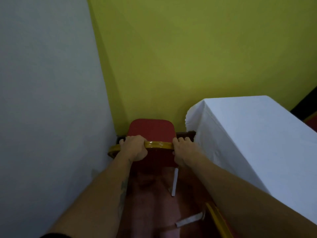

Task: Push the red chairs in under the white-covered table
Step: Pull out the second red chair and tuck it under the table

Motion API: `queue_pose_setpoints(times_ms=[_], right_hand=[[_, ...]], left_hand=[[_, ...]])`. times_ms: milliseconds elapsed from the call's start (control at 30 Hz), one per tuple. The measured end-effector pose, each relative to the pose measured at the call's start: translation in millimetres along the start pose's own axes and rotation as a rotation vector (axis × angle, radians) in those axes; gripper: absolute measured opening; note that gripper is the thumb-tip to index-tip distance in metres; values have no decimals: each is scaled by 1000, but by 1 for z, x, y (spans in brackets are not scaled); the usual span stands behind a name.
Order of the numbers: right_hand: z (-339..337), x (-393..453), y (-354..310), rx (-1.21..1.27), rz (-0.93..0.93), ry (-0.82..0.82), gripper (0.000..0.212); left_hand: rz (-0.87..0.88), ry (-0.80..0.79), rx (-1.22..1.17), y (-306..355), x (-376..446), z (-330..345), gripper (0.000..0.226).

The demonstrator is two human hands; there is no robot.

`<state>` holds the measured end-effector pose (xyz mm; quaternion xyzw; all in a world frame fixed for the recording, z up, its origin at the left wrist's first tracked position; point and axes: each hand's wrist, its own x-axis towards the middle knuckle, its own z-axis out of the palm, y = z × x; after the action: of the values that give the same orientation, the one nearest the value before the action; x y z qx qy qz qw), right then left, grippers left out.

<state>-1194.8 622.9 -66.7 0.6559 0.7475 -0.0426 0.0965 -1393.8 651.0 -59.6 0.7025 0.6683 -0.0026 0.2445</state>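
Both hands gripped the gold-painted top rail of a red chair — the left hand (134, 148) curled over the rail's left part, the right hand (184, 152) wrapped around its right end, fingers (181, 140) hooked over the front.

From largest to smallest: a yellow-green wall (188, 57) filled the upper view, meeting a pale grey wall (48, 83) at a corner on the left. The bench (257, 143), draped to the floor in white cloth, stood at the right. The red chair (152, 130) sat in the corner, just left of the bench's end, its seat facing the yellow-green wall and not under the cloth. A second chair's gold frame edge (217, 219) showed at lower right, beside the bench. One pale chair leg (175, 182) stood on the reddish floor (154, 212).

The chair looked stiff and moderately light — a padded banquet type on a metal frame, likely to slide rather than need lifting. Its glossy rail could be slippery, so a full wrap at both ends seemed the soundest hold, giving control over turning. The hanging cloth was soft and might snag on the seat.
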Motion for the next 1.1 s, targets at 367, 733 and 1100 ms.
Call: queue_pose_setpoints(times_ms=[367,733,1100], right_hand=[[1,-86,-65,143,-62,-41,61],[16,-94,-53,259,-8,-171,42],[15,-101,-71,152,-92,-87,33]], left_hand=[[-337,172,20,-52,-31,-8,49],[-572,345,-1382,-15,-75,2,44],[-491,289,-1044,9,-72,28,90]])
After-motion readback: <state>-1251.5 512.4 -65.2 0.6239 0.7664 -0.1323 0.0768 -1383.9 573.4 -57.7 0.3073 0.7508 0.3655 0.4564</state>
